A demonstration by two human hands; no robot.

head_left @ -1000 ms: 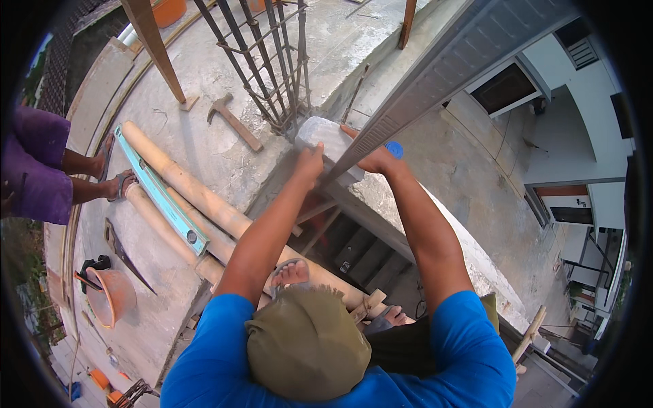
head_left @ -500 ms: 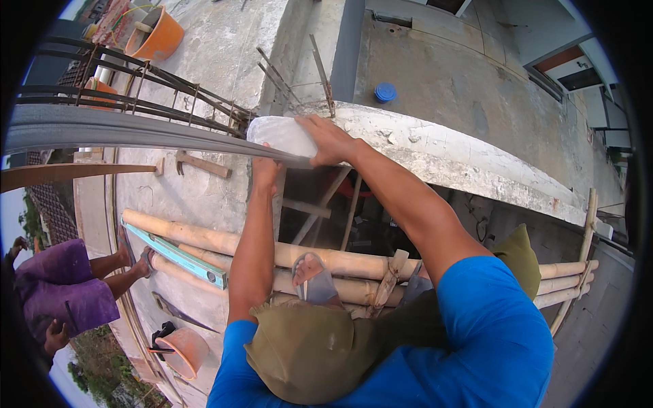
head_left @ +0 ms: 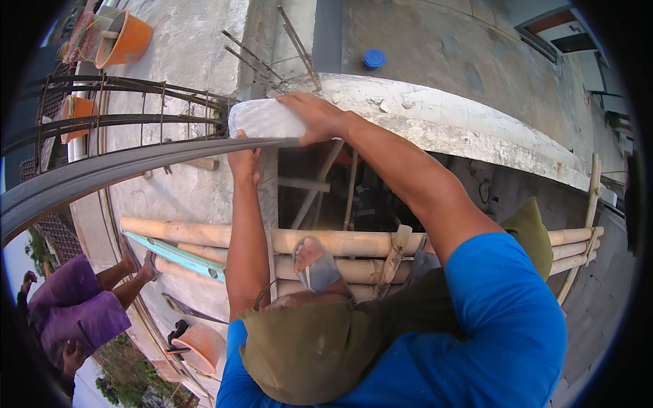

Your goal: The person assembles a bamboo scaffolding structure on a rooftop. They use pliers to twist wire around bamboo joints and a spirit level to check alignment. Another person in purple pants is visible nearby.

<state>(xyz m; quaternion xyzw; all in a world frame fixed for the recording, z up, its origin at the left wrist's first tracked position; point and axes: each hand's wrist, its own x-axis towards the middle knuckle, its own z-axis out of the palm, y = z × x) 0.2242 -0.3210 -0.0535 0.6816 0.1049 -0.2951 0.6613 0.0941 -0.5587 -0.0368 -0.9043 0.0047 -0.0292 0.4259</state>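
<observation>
A pale grey masonry block (head_left: pixel 262 120) rests at the left end of a curved concrete ledge (head_left: pixel 462 122). My right hand (head_left: pixel 314 114) lies on top of the block's right end and grips it. Reaching up from below, my left hand (head_left: pixel 243 162) has its fingers against the block's underside. A dark curved metal strip (head_left: pixel 136 168) crosses just under the block, in front of my left hand. My sandalled foot (head_left: pixel 314 264) stands on bamboo poles (head_left: pixel 204 234) below.
Rebar rods (head_left: pixel 272 54) stick out behind the block, and a rebar cage (head_left: pixel 129 102) lies to the left. Orange buckets (head_left: pixel 121 41) stand at top left. A turquoise level (head_left: pixel 173 257) lies along the poles. A blue lid (head_left: pixel 373 59) is on the slab. A person in purple (head_left: pixel 68 313) squats at lower left.
The view has swung round, so the ledge now runs across the picture. Both hands have stayed on the grey block, which sits slightly further left and higher against the ledge end.
</observation>
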